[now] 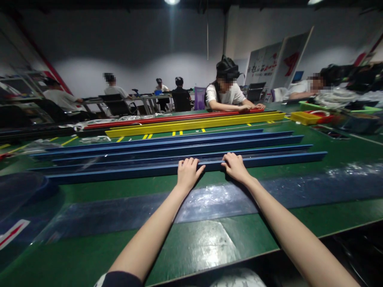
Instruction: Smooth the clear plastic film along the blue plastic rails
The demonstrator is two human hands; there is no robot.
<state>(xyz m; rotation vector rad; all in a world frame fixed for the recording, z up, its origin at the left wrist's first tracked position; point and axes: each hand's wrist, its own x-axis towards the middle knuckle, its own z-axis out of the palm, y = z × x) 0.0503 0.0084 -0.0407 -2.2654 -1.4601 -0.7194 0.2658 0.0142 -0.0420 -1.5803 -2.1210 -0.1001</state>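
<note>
A green table (194,245) bears blue rails (149,170) and clear sheeting (215,203)

- Single cam, head-worn; scene viewed fwd & down from above near edge of green table (191,243).
- L hand (188,174) & R hand (235,166) seen from behind, close, approx. mid-view.
- Table covered near to far; near edge shown slanting, higher at R.
- Far wall (134,50) also taken in, w/ lit ceiling lamp (172,1) at top.
</note>
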